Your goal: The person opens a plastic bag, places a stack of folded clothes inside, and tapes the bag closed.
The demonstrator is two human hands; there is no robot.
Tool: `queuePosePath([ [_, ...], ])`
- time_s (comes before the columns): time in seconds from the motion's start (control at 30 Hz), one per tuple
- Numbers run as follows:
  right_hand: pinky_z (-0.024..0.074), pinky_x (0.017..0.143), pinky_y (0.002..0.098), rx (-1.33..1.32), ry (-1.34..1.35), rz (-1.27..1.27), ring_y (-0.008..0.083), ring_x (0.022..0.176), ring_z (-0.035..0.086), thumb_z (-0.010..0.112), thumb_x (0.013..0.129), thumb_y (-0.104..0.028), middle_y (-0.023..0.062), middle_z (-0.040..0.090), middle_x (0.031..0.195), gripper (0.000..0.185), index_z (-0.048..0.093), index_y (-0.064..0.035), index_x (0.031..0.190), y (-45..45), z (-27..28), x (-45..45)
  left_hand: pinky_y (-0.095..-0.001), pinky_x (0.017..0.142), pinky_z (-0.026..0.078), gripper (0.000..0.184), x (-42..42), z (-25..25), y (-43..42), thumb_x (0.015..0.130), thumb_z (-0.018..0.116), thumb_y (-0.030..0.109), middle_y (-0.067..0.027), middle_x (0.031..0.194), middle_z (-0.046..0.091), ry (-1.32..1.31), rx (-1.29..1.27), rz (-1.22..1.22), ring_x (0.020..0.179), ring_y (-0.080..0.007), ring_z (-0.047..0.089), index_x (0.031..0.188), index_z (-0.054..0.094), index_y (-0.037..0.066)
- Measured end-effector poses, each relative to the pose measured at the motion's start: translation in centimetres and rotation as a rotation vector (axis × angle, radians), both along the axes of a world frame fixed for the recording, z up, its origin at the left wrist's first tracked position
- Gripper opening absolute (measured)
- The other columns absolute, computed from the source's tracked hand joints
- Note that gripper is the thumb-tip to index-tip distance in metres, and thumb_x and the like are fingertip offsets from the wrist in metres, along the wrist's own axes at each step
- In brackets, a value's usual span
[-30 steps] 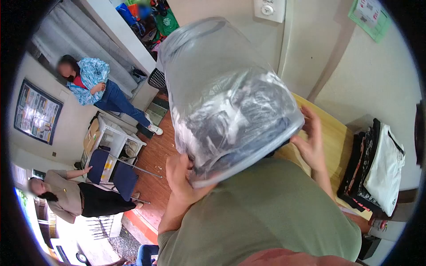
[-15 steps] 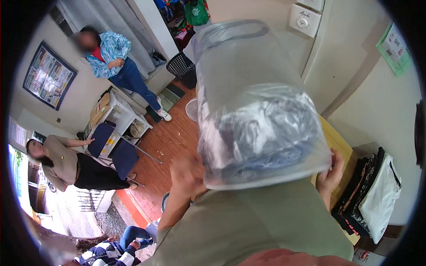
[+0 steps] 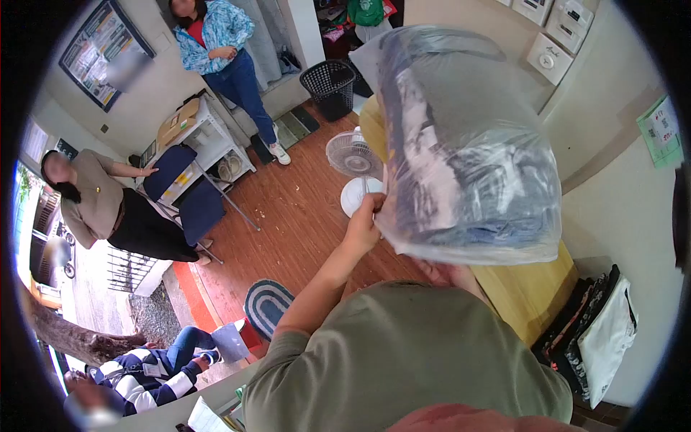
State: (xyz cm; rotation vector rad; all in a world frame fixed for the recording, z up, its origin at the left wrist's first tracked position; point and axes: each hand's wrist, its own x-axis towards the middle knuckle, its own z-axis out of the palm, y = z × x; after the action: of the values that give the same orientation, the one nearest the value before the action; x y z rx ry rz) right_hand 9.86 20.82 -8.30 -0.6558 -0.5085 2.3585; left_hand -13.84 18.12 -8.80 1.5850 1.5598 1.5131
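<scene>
Reddish-brown plank floor (image 3: 288,216) lies left of the pale wooden desk (image 3: 529,291). We record a clear plastic bag (image 3: 468,79) of dark and pale cloth (image 3: 497,191) in front of the torso, over the desk; we cannot tell whether they touch. Our left hand (image 3: 362,229) has its fingers pinching the bag's lower left corner. Our right hand (image 3: 443,272) is under the near edge, largely hidden; state of its fingers cannot be told. We note folded garments (image 3: 590,338) stacked at the desk's right end, white piece outermost.
</scene>
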Motion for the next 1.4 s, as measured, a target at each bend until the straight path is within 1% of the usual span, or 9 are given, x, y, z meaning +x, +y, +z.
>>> queuePosePath([
  [0.2, 0.0472, 0.097, 0.0506, -0.008, 0.007, -0.215, 0.0338, 0.117, 0.053, 0.051, 0.097, -0.023, 0.0162, 0.053, 0.129, 0.038, 0.048, -0.0004, 0.128, -0.5, -0.1, -2.1, -0.0363, 0.083, 0.050, 0.040, -1.4, -8.0, 5.4, 0.083, 0.065, 0.009, -0.0153, 0.100, 0.067, -0.180, -0.363, -0.146, 0.095, -0.0225, 0.064, 0.121, 0.055, 0.001],
  [0.37, 0.0455, 0.099, 0.0564, 0.029, -0.011, -0.487, 0.0338, 0.121, 0.051, 0.043, 0.101, -0.017, 0.0164, 0.051, 0.132, 0.034, 0.045, -0.0018, 0.131, 1.3, 2.4, -5.3, -0.0427, 0.084, 0.048, 0.031, 0.3, -4.0, 1.0, 0.090, 0.054, 0.021, -0.0271, 0.098, 0.065, 0.281, -0.282, -0.358, 0.096, -0.0431, 0.061, 0.113, 0.060, 0.001],
  [0.57, 0.0388, 0.104, 0.0578, -0.027, 0.083, -0.590, 0.0338, 0.121, 0.051, 0.043, 0.101, -0.019, 0.0170, 0.052, 0.132, 0.035, 0.045, -0.0027, 0.132, 7.2, 1.7, -7.8, -0.0439, 0.081, 0.048, 0.033, 0.4, 1.3, -0.9, 0.096, 0.049, 0.027, -0.0246, 0.095, 0.066, 0.228, -0.496, -0.432, 0.092, -0.0368, 0.064, 0.111, 0.061, 0.001],
  [0.77, 0.0504, 0.089, 0.0545, 0.005, 0.085, -0.620, 0.0328, 0.107, 0.058, 0.055, 0.097, -0.017, 0.0145, 0.059, 0.116, 0.028, 0.052, -0.0040, 0.122, 10.9, 0.7, -10.3, -0.0270, 0.049, 0.043, 0.030, -0.6, 0.3, -0.1, 0.099, 0.049, 0.027, -0.0005, 0.059, 0.049, -0.211, -0.563, -0.561, 0.053, -0.0111, 0.049, 0.099, 0.065, 0.001],
  [0.93, 0.0569, 0.068, 0.0392, 0.299, -0.706, -0.122, 0.0287, 0.075, 0.066, 0.069, 0.088, -0.039, 0.0116, 0.068, 0.087, 0.049, 0.055, -0.0002, 0.115, 9.4, 6.6, -0.3, -0.0249, 0.038, 0.033, 0.036, 2.3, 2.5, -0.1, 0.099, 0.050, 0.032, 0.0018, 0.053, 0.044, -0.319, -0.575, -0.302, 0.039, -0.0089, 0.041, 0.088, 0.063, 0.001],
  [1.0, 0.0518, 0.060, 0.0324, 0.760, -1.280, -0.742, 0.0218, 0.065, 0.064, 0.072, 0.085, -0.040, 0.0123, 0.069, 0.079, 0.045, 0.063, 0.0022, 0.097, 12.7, 3.5, 4.5, -0.0252, 0.037, 0.034, 0.036, 3.4, 4.5, -0.1, 0.098, 0.051, 0.031, 0.0013, 0.052, 0.044, -0.319, -0.534, -0.230, 0.039, -0.0091, 0.041, 0.083, 0.062, 0.001],
  [1.13, 0.0506, 0.062, 0.0372, 0.947, -0.974, -1.006, 0.0221, 0.070, 0.065, 0.071, 0.086, -0.036, 0.0138, 0.069, 0.077, 0.039, 0.066, 0.0021, 0.091, 17.3, 2.1, 4.4, -0.0256, 0.035, 0.034, 0.037, 6.4, 5.1, -0.4, 0.098, 0.051, 0.031, 0.0005, 0.053, 0.044, -0.325, -0.502, -0.236, 0.039, -0.0094, 0.041, 0.078, 0.061, 0.002],
  [1.2, 0.0504, 0.068, 0.0391, 0.703, -1.042, -0.558, 0.0227, 0.078, 0.068, 0.069, 0.088, -0.032, 0.0138, 0.071, 0.083, 0.032, 0.070, -0.0004, 0.095, 18.3, 2.0, 5.7, -0.0256, 0.035, 0.034, 0.036, 7.1, 5.5, -1.4, 0.098, 0.051, 0.030, 0.0006, 0.052, 0.044, -0.351, -0.545, -0.191, 0.039, -0.0094, 0.041, 0.078, 0.061, 0.001],
  [1.4, 0.0495, 0.065, 0.0407, 1.063, -1.746, -0.930, 0.0366, 0.068, 0.063, 0.060, 0.090, -0.019, 0.0175, 0.066, 0.075, 0.017, 0.070, -0.0054, 0.086, 11.0, 6.6, 12.4, -0.0242, 0.038, 0.034, 0.036, 6.1, 8.6, -6.4, 0.097, 0.052, 0.033, -0.0005, 0.054, 0.049, -0.365, -0.790, -0.182, 0.043, -0.0093, 0.047, 0.081, 0.061, 0.002],
])
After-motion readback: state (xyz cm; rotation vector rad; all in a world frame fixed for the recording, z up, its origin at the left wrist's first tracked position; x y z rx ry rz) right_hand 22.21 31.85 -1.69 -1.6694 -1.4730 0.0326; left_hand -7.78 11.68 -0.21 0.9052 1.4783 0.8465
